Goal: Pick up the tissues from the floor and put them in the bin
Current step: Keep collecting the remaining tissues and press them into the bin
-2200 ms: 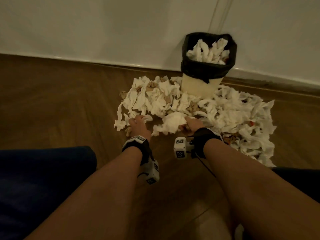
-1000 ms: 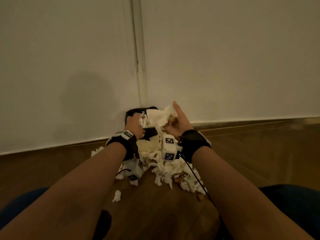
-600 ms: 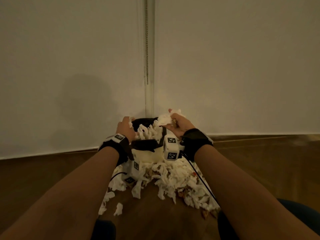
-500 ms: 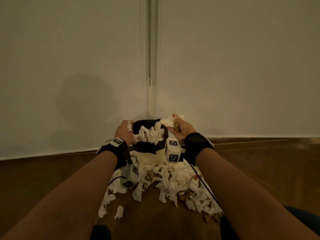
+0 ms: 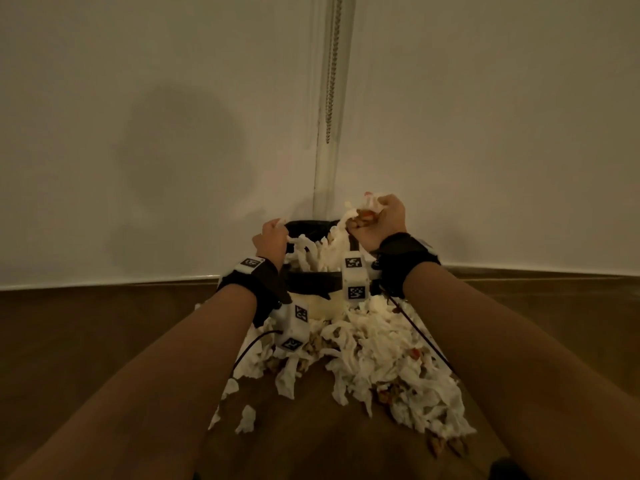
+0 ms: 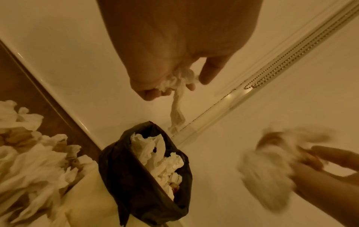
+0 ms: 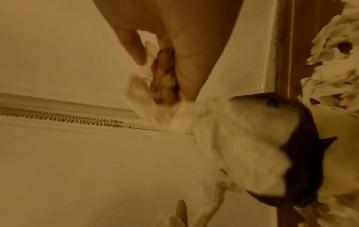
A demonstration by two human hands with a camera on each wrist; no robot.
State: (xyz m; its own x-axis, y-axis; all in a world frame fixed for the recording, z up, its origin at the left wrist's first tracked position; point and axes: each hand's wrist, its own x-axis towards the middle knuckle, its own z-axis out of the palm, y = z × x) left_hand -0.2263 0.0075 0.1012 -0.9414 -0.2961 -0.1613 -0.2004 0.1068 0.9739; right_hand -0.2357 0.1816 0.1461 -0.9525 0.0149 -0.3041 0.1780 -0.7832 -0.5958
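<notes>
Brown wooden floor (image 5: 104, 341), heap of white tissues (image 5: 374, 355) scattered around black-lined bin (image 5: 322, 282)

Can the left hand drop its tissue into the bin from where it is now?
Probably yes: the left hand holds a tissue strip just above the bin, whose mouth is open, though already quite full.

Left hand (image 6: 174, 50) pinches tissue (image 6: 177, 98) — over bin (image 6: 136, 176).

Both bare forearms reach forward side by side, each wrist wrapped in a black strap carrying a white tagged camera block. The left hand (image 5: 272, 237) is held low, back towards the head camera, its fingers (image 6: 149, 93) curled round a twisted strip. The right hand (image 5: 379, 221) sits a little higher (palm turned inward), fingers (image 7: 134, 46) closed on a crumpled wad.
</notes>
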